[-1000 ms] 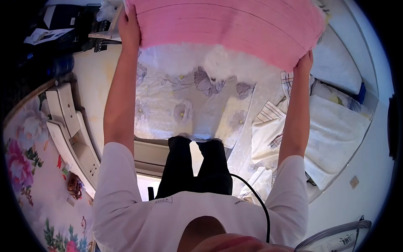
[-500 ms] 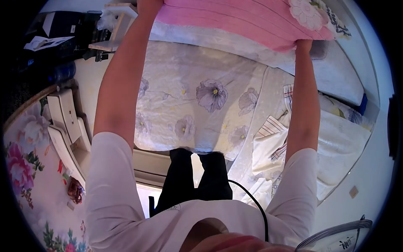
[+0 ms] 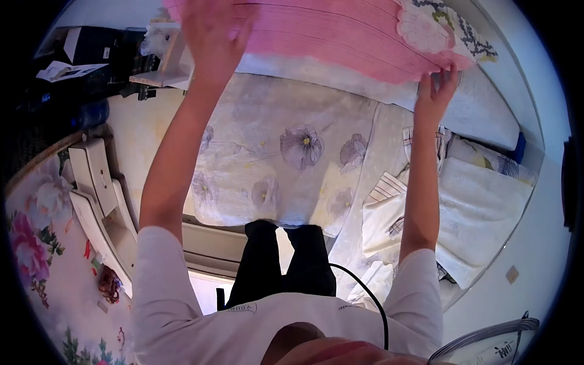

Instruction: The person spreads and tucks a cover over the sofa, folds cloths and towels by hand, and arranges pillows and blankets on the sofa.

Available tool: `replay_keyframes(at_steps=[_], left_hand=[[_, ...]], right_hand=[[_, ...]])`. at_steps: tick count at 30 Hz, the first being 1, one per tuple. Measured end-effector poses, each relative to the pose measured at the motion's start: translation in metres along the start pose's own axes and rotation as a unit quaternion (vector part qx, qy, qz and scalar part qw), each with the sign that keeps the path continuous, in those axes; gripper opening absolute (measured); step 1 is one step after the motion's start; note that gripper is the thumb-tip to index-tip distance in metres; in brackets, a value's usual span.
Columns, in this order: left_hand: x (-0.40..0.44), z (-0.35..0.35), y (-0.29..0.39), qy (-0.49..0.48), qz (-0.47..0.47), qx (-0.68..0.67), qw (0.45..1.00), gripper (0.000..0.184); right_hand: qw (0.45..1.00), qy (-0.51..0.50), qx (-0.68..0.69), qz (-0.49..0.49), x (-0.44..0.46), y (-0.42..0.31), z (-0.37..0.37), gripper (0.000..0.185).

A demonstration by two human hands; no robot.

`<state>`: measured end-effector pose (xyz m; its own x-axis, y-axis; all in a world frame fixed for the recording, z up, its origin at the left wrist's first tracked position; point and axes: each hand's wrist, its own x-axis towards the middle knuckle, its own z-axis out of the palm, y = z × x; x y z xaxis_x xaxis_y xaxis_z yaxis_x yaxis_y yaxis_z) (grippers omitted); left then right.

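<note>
A pink cloth (image 3: 316,39) with stitched lines and a large white flower (image 3: 423,30) at its right end spans the top of the view. Over its left part is my left hand (image 3: 213,42), slightly blurred, fingers spread. My right hand (image 3: 435,94) reaches to the cloth's lower right corner; its fingers are apart, with the tips at the hem. Whether they press on the cloth I cannot tell. Below the cloth lies a pale bed sheet (image 3: 243,158) printed with grey-purple flowers. The cloth's upper edge is out of view.
Crumpled cream cloth with striped trim (image 3: 386,210) lies on the right of the bed, beside a folded cream cover (image 3: 480,194). At left are a white drawer unit (image 3: 97,170), a wooden shelf (image 3: 161,79) and dark boxes (image 3: 91,44). A black cable (image 3: 371,292) hangs near my body.
Both hands have come lower in view, and their fingers now show spread where they were hidden or closed at the cloth. The pink cloth sits slightly lower and further left.
</note>
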<state>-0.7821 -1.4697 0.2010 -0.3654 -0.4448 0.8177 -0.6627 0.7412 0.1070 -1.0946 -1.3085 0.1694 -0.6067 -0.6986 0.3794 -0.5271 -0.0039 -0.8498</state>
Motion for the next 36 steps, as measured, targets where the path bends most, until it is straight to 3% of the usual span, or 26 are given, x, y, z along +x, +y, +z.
replay_keyframes(at_steps=[1, 3, 7, 9, 13, 16, 19, 21, 22, 23, 24, 25, 26, 28, 31, 33, 35, 36], left_hand=[[0.008, 0.003, 0.006, 0.0, -0.001, 0.0, 1.0, 0.043], [0.029, 0.016, 0.008, -0.045, -0.036, 0.052, 0.997, 0.042], [0.059, 0.025, -0.011, -0.026, 0.014, 0.117, 0.993, 0.043], [0.069, 0.026, -0.024, -0.038, 0.039, 0.114, 0.992, 0.042], [0.074, 0.04, -0.038, -0.04, 0.042, 0.088, 0.994, 0.039], [0.065, 0.046, -0.032, -0.115, -0.028, 0.06, 0.991, 0.036], [0.067, 0.061, -0.033, -0.071, -0.026, 0.092, 0.993, 0.034], [0.068, 0.061, -0.041, -0.024, 0.044, 0.103, 0.993, 0.036], [0.071, 0.057, -0.044, -0.066, 0.017, 0.053, 0.996, 0.038], [0.059, 0.075, -0.073, -0.073, 0.039, 0.095, 0.992, 0.045], [0.066, 0.066, -0.059, -0.085, 0.02, 0.066, 0.994, 0.055], [0.073, 0.048, -0.046, -0.101, 0.004, 0.046, 0.994, 0.066], [0.072, 0.044, -0.036, -0.101, 0.009, 0.038, 0.994, 0.066], [0.067, 0.035, -0.028, -0.01, 0.092, 0.087, 0.992, 0.041], [0.047, 0.029, -0.022, 0.006, 0.082, 0.047, 0.995, 0.04], [0.028, 0.008, -0.007, -0.005, 0.055, 0.027, 0.998, 0.04], [-0.015, -0.015, 0.008, -0.031, -0.008, 0.021, 0.999, 0.04], [-0.05, -0.025, 0.018, -0.043, -0.058, 0.001, 0.997, 0.039]], right_hand=[[1.0, -0.001, 0.0, 0.0, 0.005, -0.005, 0.005, 0.065], [0.953, 0.035, -0.223, -0.204, 0.031, -0.006, 0.02, 0.056], [0.924, 0.082, -0.254, -0.272, 0.07, -0.012, 0.03, 0.049], [0.85, 0.086, -0.396, -0.335, 0.092, -0.013, 0.023, 0.045], [0.839, 0.04, -0.458, -0.29, 0.105, -0.023, 0.033, 0.041], [0.817, 0.08, -0.487, -0.299, 0.107, 0.007, 0.041, 0.036], [0.849, 0.069, -0.467, -0.239, 0.108, 0.008, 0.048, 0.037], [0.856, 0.063, -0.452, -0.241, 0.107, 0.012, 0.047, 0.039], [0.858, 0.06, -0.443, -0.252, 0.11, 0.013, 0.038, 0.04], [0.887, 0.023, -0.412, -0.208, 0.113, 0.004, 0.029, 0.043], [0.847, 0.065, -0.473, -0.235, 0.104, -0.016, 0.023, 0.043], [0.852, 0.083, -0.46, -0.234, 0.098, -0.027, 0.02, 0.043], [0.861, 0.101, -0.441, -0.232, 0.09, -0.034, 0.016, 0.043], [0.864, 0.101, -0.43, -0.24, 0.069, -0.05, 0.004, 0.04], [0.874, 0.087, -0.389, -0.277, 0.032, -0.077, -0.004, 0.03], [0.91, 0.033, -0.332, -0.247, -0.016, -0.05, -0.012, 0.044], [0.936, -0.039, -0.298, -0.185, -0.094, -0.037, -0.02, 0.044], [0.956, -0.136, -0.244, -0.087, -0.145, -0.03, -0.03, 0.044]])
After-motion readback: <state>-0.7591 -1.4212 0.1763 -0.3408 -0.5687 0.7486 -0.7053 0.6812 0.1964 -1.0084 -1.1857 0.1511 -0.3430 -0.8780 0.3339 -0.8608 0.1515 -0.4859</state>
